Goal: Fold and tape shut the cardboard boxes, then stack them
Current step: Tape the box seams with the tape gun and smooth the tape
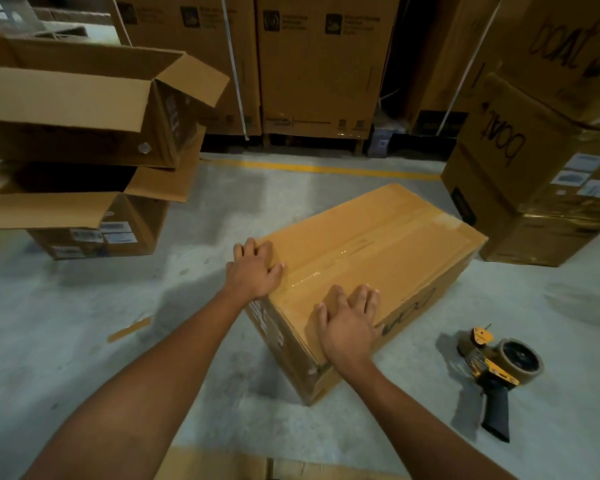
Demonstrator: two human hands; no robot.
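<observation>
Here, 2 hands (255,268) (347,327) on 1 taped box (395,244).

box (378,251) | taped shut, on floor (222,209) | open boxes (84,133), apparently two, stacked left

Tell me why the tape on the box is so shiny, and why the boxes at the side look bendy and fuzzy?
Head view: light bounces off the glossy tape on the closed box, making glare; the wide-angle lens bends the picture's edges, so the open boxes at left lean and look blurred; the back of the room is dim.
</observation>
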